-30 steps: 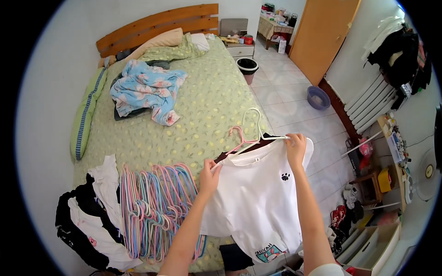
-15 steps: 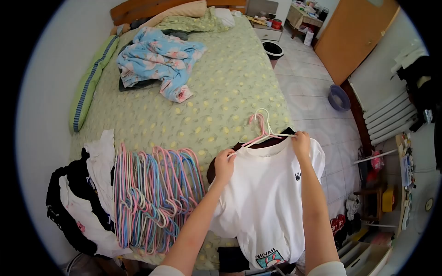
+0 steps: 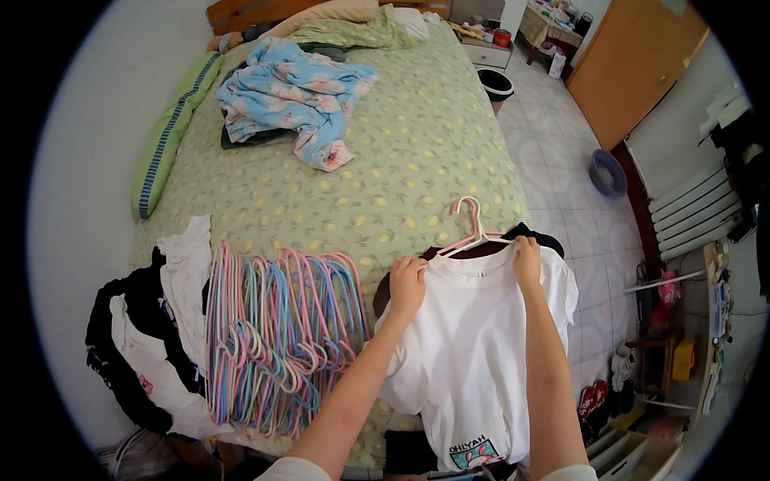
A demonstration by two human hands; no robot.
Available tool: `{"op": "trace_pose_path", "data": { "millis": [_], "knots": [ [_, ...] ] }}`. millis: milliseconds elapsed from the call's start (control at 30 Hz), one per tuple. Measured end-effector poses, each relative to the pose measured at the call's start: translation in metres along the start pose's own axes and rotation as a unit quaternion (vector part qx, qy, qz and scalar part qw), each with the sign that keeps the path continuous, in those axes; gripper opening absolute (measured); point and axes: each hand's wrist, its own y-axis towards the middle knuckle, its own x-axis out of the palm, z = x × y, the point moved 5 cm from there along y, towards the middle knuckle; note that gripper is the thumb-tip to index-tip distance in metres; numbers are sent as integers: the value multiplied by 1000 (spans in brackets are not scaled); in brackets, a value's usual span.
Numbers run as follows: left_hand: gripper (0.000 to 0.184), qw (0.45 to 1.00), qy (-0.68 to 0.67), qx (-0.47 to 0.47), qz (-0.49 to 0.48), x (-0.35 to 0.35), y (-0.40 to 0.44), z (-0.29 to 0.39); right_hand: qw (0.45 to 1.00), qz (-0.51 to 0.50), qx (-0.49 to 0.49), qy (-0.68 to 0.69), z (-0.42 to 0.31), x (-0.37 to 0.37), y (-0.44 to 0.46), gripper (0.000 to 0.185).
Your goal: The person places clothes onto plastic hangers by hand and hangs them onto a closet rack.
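Note:
A white T-shirt [image 3: 473,345] lies spread on a stack of dark garments [image 3: 539,237] at the bed's front right. In its neck opening sits a white hanger [image 3: 481,228], hook pointing away from me. A pink hanger [image 3: 455,242] lies just behind, its hook beside the white one. My left hand [image 3: 407,287] is closed on the left shoulder of the shirt near the collar. On the opposite shoulder my right hand [image 3: 527,260] pinches the fabric. The hanger's ends are hidden under cloth and fingers.
Left of the shirt lies a large row of pastel hangers [image 3: 285,345]. Beyond it are black and white clothes [image 3: 132,353]. A blue floral garment [image 3: 293,96] is crumpled farther back on the bed [image 3: 417,160]. A purple basin [image 3: 608,172] stands on the tiled floor.
The white hanger has sunk further into the shirt's neck, with less of its right arm showing. Both hands now grip the shoulder fabric. The whole view has shifted slightly.

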Motion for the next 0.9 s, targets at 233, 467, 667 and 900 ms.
{"op": "trace_pose_path", "data": {
  "millis": [233,467,667,900],
  "knots": [
    [26,995,58,-34,-72,-44,-39,24,996,-47,-64,44,-87,-36,-62,37],
    [24,991,-19,-46,-122,-175,-104,67,961,-90,-108,238,-267,-93,-191,26],
    [25,987,-42,-97,-121,-322,-144,82,936,-94,-125,315,-424,-150,-267,18],
    [24,995,12,-32,-91,-511,-167,68,919,-101,-179,337,-586,-171,-327,15]
  ]
}}
